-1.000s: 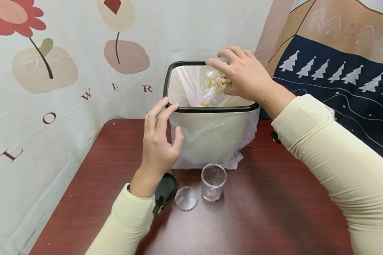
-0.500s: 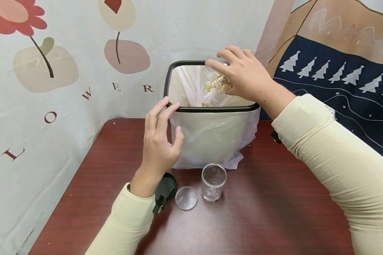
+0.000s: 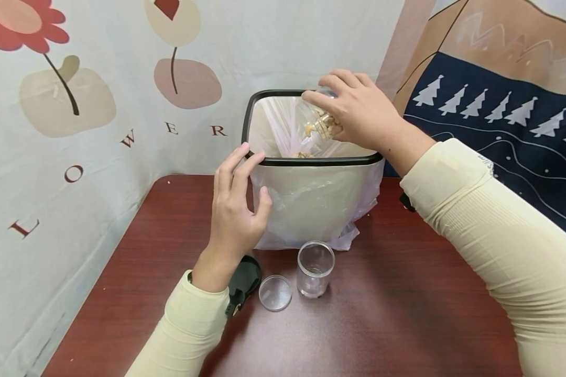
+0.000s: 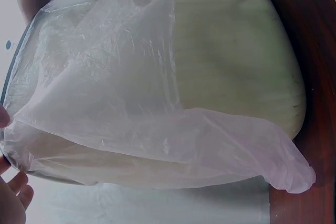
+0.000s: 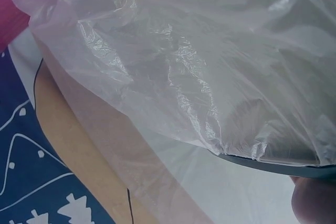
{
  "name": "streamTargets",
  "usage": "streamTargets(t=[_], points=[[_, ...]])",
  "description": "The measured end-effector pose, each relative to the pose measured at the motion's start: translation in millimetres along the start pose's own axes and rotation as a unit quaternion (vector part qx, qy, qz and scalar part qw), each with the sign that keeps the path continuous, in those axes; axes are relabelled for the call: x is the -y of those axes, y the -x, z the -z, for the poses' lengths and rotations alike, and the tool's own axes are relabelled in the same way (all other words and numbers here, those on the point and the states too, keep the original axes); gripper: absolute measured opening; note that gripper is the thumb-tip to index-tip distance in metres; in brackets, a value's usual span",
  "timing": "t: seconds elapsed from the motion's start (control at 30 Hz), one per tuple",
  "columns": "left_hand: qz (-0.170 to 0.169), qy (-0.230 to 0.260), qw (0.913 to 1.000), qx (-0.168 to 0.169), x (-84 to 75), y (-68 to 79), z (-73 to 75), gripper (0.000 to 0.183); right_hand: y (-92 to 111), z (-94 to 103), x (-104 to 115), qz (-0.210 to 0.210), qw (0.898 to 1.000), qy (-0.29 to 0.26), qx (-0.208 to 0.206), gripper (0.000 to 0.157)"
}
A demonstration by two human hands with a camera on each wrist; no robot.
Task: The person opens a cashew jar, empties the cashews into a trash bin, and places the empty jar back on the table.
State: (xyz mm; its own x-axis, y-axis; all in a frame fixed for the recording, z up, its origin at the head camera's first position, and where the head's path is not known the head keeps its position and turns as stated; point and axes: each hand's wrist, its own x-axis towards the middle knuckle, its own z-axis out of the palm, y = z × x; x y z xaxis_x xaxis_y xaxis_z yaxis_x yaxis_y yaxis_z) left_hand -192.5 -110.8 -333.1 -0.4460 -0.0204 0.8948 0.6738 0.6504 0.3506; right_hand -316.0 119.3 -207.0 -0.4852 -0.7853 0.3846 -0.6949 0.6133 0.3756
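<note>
A beige trash bin [image 3: 311,204] with a black rim [image 3: 318,162] stands on the table, lined with a thin, pale pink plastic bag [image 4: 115,77]. Over its opening my right hand [image 3: 365,115] grips a clear plastic jar [image 3: 317,121], tipped with its mouth down and to the left. Small yellowish pieces lie in the jar near its mouth, and similar pieces [image 3: 304,155] show inside the bag. At the near left corner, my left hand [image 3: 236,209] rests its fingertips on the rim, its fingers extended. The palm side of the right hand is hidden.
A second clear jar [image 3: 315,277] stands uncovered in front of the bin. Beside it a round clear lid [image 3: 275,293] lies on the dark red table [image 3: 382,324]. Printed cloths [image 3: 122,94] hang behind and to the right.
Yellowish pieces in the tipped jar have shifted toward its mouth, where one now sticks out. My right hand has shifted slightly left; the left hand stays on the rim.
</note>
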Motion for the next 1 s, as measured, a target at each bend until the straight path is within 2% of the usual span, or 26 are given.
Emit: streamTargets(t=[0.57,0.77,1.0], points=[[0.003,-0.002,1.0,0.004,-0.1,0.2,0.1,0.049,-0.4,-0.1,-0.5,0.02,0.999,0.028,-0.01,0.071],[0.003,-0.005,1.0,0.005,-0.4,0.7,0.0,0.049,0.6,0.2,-0.4,0.019,0.999,0.03,-0.007,0.077],[0.004,-0.007,1.0,0.003,-0.1,0.6,0.0,0.049,-0.1,1.0,0.5,0.012,0.999,0.03,0.002,0.077]])
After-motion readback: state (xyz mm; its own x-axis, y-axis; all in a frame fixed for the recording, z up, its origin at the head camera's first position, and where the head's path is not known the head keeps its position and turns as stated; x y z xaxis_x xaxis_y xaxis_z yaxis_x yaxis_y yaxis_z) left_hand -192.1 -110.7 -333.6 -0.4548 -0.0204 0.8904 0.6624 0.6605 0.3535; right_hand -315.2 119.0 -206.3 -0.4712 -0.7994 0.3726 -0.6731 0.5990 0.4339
